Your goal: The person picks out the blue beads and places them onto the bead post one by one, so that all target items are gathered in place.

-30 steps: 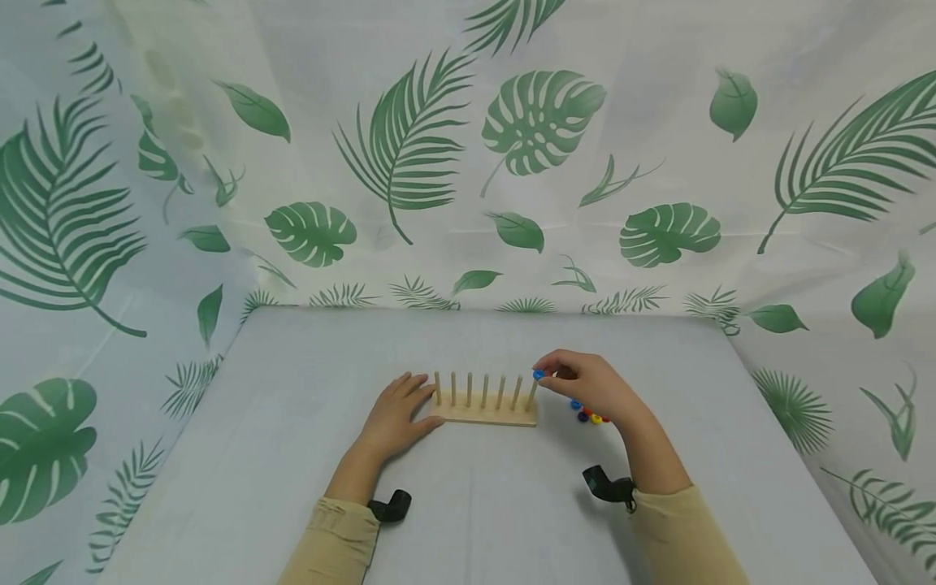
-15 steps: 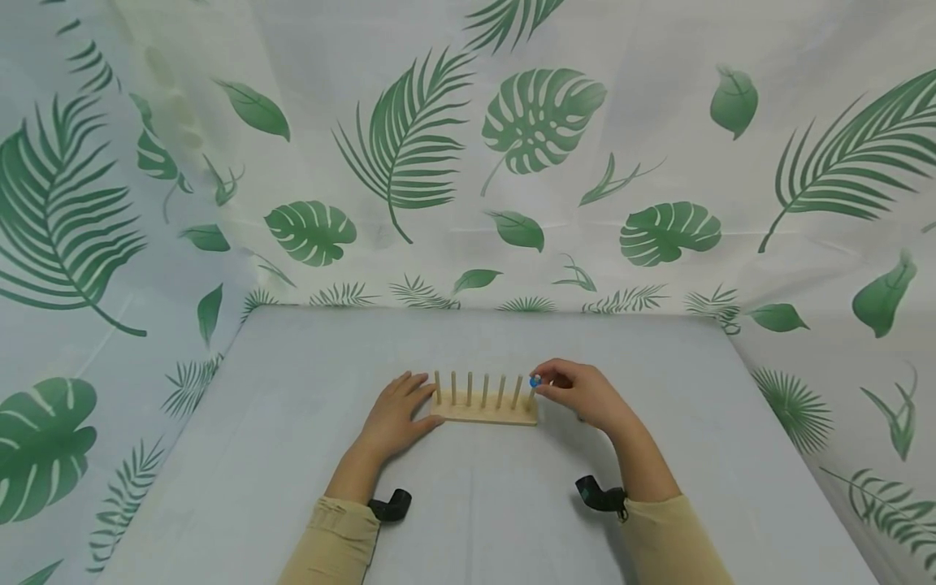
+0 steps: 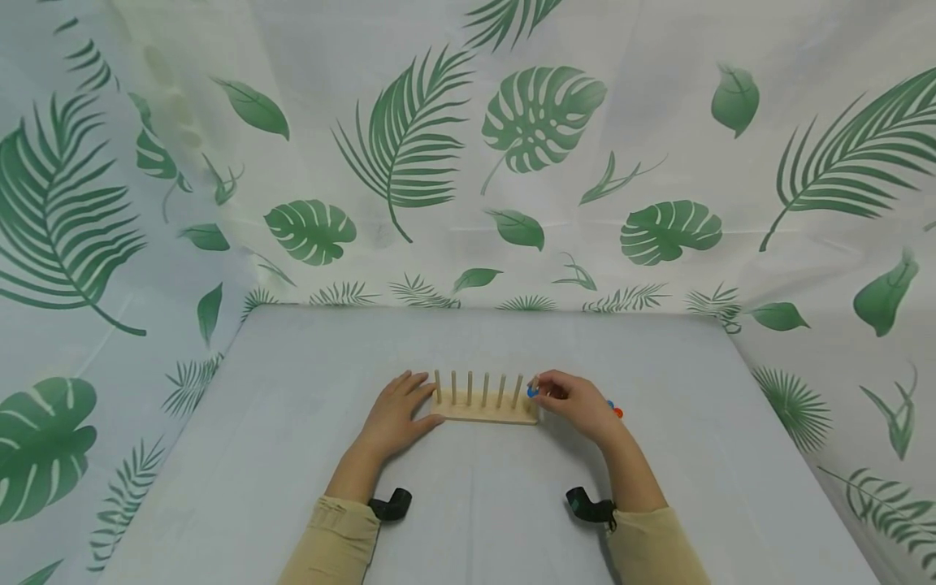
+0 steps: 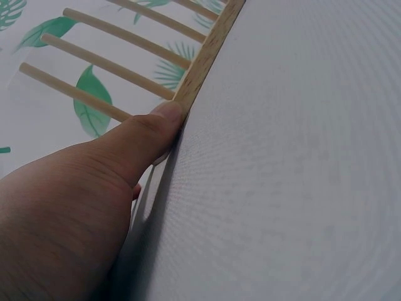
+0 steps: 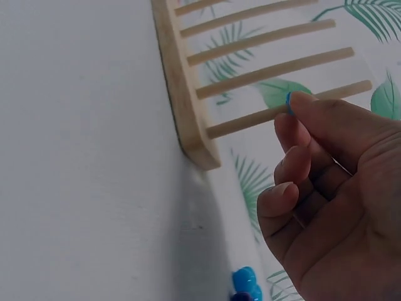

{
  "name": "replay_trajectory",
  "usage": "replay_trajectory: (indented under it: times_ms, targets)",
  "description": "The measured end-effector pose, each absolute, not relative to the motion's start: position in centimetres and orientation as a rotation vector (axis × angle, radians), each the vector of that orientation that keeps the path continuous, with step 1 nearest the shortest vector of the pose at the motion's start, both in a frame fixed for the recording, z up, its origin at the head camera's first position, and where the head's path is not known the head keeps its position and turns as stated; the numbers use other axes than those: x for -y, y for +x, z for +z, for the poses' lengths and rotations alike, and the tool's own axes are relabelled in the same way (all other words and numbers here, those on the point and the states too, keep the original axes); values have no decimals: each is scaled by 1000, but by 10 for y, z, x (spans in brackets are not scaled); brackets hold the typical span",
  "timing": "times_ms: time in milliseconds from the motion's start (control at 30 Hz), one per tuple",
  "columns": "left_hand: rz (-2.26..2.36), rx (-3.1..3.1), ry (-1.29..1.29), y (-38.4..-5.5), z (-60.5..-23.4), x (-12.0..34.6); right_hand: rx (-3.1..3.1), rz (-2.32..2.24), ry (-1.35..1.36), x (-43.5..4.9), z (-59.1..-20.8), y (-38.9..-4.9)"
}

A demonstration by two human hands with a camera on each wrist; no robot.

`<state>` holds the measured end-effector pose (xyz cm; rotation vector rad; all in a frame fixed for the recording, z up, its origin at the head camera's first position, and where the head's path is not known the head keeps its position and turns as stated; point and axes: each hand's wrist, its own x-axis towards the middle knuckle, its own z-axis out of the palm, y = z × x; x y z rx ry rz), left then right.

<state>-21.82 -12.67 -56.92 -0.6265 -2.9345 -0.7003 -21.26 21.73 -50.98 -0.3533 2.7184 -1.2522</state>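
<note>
A pale wooden peg board (image 3: 483, 413) with a row of several upright pegs lies on the table. My left hand (image 3: 395, 416) holds its left end; in the left wrist view the thumb (image 4: 153, 128) presses against the front edge, while the other fingers are mostly hidden. Between thumb and forefinger, my right hand (image 3: 581, 405) pinches a small blue ring (image 3: 532, 392). That ring is around the rightmost peg (image 5: 244, 123), partway down, with the peg's tip standing out above the fingers. Only a sliver of the ring shows in the right wrist view.
Right of the board, partly behind the right hand, lie small loose pieces, among them a red one (image 3: 617, 413) and a blue one (image 5: 244, 278). A white table (image 3: 468, 504) carries everything, with leaf-printed cloth (image 3: 439, 162) hanging at the back and sides.
My right hand has come down and slightly left, bringing the blue ring from the top of the rightmost peg to lower along it. The left hand has stayed put.
</note>
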Motion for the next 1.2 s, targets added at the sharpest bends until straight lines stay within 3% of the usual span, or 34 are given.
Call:
replay_trajectory:
  times_ms: [600, 1200]
  targets:
    - [-698, 2933, -645, -217, -564, 126, -2571, -1341, -151, -214, -539, -210]
    - [-728, 2968, -613, -217, -561, 126, -2635, -1256, -179, -209, -545, -211]
